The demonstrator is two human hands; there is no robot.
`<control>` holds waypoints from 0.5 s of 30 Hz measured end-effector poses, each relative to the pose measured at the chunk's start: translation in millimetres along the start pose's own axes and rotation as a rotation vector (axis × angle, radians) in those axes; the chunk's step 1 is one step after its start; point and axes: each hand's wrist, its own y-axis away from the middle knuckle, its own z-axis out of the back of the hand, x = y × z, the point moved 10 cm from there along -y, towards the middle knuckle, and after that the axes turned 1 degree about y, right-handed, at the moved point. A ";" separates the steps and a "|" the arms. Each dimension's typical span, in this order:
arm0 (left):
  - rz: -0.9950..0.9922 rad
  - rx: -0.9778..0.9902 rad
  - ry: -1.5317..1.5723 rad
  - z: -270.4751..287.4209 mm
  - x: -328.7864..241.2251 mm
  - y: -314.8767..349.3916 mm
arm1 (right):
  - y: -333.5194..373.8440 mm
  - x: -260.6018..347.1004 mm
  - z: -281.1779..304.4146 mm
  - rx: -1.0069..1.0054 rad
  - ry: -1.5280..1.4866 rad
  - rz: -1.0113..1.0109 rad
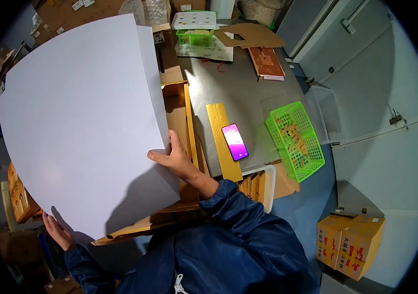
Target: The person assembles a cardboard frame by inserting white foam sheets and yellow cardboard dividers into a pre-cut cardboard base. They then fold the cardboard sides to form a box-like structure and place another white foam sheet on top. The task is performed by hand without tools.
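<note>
A large white cardboard box (pixel 81 117) with a broad blank face and a narrow side on its right fills the left half of the view, tilted over the table. My right hand (pixel 177 159) grips its right side, thumb on the white face and the fingers partly hidden along the side. At the lower left corner my left hand (pixel 58 232) holds the box's edge, its fingertips partly out of sight. Beneath the white box, an open brown carton (pixel 189 112) shows only along its right and front rims.
A lit phone (pixel 235 142) lies over a gold cardboard strip (pixel 217 117) on the metal table (pixel 248 95). Right of it stands a green basket (pixel 311 169) with small brown pieces. A white bin (pixel 270 188), a taped carton (pixel 351 240) and a reddish-brown book (pixel 266 61) are also around.
</note>
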 end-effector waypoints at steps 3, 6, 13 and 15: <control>0.004 0.094 -0.187 -14.5 0.1 4.3 | 2.6 9.1 -0.6 0.015 -0.089 0.034; 0.121 0.163 -0.264 -19.7 12.4 15.6 | 3.7 -20.3 -20.3 0.197 -0.262 -0.072; 0.342 0.265 0.020 -4.4 36.7 43.2 | 24.2 15.9 -22.8 0.209 -0.129 0.143; 0.259 0.252 -0.119 0.8 -5.0 40.7 | 29.8 33.0 -28.3 0.186 -0.063 0.167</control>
